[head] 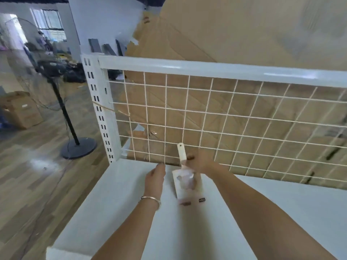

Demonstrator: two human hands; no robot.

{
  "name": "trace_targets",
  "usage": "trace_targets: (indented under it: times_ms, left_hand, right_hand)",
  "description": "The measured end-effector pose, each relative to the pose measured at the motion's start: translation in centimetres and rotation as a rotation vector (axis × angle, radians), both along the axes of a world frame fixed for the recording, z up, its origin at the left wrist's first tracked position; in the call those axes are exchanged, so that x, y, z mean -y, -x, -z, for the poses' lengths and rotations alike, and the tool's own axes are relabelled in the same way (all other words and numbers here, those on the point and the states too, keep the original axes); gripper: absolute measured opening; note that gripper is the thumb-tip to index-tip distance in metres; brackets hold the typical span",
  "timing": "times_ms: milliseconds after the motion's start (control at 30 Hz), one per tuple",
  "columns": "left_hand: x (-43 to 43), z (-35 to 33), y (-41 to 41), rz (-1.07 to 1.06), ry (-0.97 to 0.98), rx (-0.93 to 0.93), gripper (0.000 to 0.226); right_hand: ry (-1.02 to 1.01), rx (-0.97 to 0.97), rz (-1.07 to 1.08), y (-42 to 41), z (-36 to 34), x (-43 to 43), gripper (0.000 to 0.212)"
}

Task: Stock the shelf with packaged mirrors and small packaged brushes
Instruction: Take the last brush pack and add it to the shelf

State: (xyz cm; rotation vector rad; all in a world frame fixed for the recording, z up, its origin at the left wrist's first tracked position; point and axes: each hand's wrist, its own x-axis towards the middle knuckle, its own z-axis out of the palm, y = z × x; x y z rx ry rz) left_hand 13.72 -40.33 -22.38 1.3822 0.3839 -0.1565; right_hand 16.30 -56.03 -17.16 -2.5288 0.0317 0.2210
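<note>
Head view. Motion blur softens both hands and the package, so single fingers are hard to tell apart. The fingertips of the right hand (pixel 201 163) merge with the neck of the white, paddle-shaped hand mirror in clear plastic wrapping (pixel 185 182). The print on the mirror's face reads only as a pale pinkish smear. The forearms are cut off by the lower edge of the frame, and the flat white shelf board (pixel 116 212) runs out of frame at bottom and right.

The right hand closes its fingers on the hand mirror where the handle meets the broad head, gripping it from the right side. Above the grip, the slim handle with a hole at its tip rises against the white wire grid back panel (pixel 225 119). Below the grip, the broad head slopes toward the person, low over the shelf board; whether it touches the board cannot be told. A small dark label (pixel 202 199) lies on the board below the grip.

To the left of the grip, the left hand (pixel 155 178), with a thin metal bracelet (pixel 151 199) at the wrist, hangs with relaxed fingers and holds nothing, just beside the mirror's left edge. Brown cardboard sheets (pixel 206 34) stand behind the grid.
</note>
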Motion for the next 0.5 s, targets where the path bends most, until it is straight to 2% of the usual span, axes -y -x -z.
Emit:
trace_targets:
  times_ms: [67, 200, 333, 500]
  left_hand:
    - [3.2, -0.8, 1.3, 0.075, 0.011, 0.024, 0.035]
    - [10.0, -2.1, 3.3, 0.244, -0.057, 0.114, 0.028]
    - [18.0, -4.9, 6.1, 0.406, -0.113, 0.208, 0.026]
    - [28.0, -8.6, 11.9, 0.546, -0.169, 0.412, 0.029]
  right_hand:
    - [-0.091, 0.021, 0.107, 2.4, -1.0, 3.7, 0.039]
    - [-0.167, 0.118, 0.264, 8.5, -3.4, 11.2, 0.032]
    - [-0.208, 0.251, 0.463, 15.3, -5.3, 19.4, 0.036]
    - [-0.260, 0.383, 0.607, 23.6, -7.6, 28.0, 0.015]
